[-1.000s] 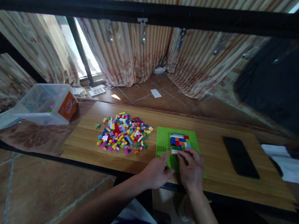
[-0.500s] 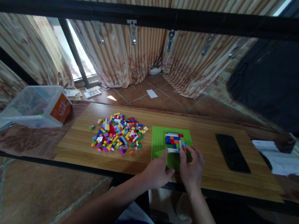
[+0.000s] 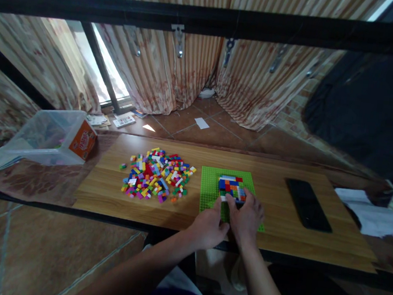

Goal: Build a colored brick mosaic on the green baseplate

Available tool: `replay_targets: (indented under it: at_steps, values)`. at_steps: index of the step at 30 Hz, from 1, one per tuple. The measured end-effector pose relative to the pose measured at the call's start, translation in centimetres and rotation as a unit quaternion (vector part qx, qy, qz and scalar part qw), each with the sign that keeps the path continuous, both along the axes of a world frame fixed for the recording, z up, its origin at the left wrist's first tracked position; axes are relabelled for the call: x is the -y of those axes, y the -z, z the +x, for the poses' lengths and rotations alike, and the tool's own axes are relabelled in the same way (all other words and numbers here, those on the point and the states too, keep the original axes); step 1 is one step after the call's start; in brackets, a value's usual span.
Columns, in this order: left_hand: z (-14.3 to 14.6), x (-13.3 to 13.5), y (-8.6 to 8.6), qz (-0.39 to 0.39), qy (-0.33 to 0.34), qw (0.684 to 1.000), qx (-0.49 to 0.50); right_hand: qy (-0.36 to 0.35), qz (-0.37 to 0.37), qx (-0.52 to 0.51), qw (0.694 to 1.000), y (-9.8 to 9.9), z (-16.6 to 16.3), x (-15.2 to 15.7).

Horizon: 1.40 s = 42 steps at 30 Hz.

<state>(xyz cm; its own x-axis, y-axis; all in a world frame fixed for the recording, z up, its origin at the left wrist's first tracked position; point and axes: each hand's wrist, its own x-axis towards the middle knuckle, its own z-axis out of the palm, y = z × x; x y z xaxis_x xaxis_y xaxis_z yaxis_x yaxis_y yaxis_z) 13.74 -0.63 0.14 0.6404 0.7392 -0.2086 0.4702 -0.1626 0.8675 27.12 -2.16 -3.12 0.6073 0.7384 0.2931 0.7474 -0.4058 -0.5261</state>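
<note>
Below centre, I see left hand (image 3: 208,227) and right hand (image 3: 246,217) at joined bricks (image 3: 228,185), fingers half-curled. Can't tell whether either grips anything.

Of the two hands, the right hand (image 3: 246,215) has shifted: compared with half a second ago, its thumb is farther left along the near edge of the multicoloured brick build (image 3: 228,185), closer to the left hand's (image 3: 209,225) index finger. The thumb now covers part of the white near row (image 3: 222,199), which showed more fully then.
</note>
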Motion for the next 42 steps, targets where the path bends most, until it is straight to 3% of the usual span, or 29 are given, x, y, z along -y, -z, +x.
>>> replay_targets:
  at_steps: [11, 19, 24, 27, 31, 38, 42]
  values:
    - [-0.3, -0.1, 0.3, -0.03, -0.01, 0.998, 0.047, -0.018, -0.009, 0.04, 0.999, -0.2, -0.1, 0.1]
    - [-1.2, -0.5, -0.4, 0.076, -0.027, 0.996, -0.039, -0.089, -0.027, 0.053, 0.994, -0.7, 1.8, 3.6]
    - [-0.3, -1.8, -1.1, 0.134, -0.007, 0.984, -0.119, -0.059, -0.109, 0.012, 0.992, -1.9, 4.7, 5.6]
    - [0.5, -3.0, -1.4, 0.146, 0.002, 0.982, -0.117, -0.039, -0.063, 0.043, 0.996, -2.1, 6.6, 5.4]
    - [1.1, -4.8, -1.6, 0.154, -0.01, 0.982, -0.106, -0.1, -0.036, 0.006, 0.994, -1.5, 7.7, 4.7]
    - [0.6, -5.8, -1.2, 0.159, -0.027, 0.986, -0.049, -0.06, -0.052, -0.078, 0.994, -0.6, 5.2, 6.6]
    - [0.2, -4.8, -0.3, 0.178, -0.02, 0.983, 0.03, -0.057, -0.005, -0.142, 0.988, -0.3, 2.2, 8.0]
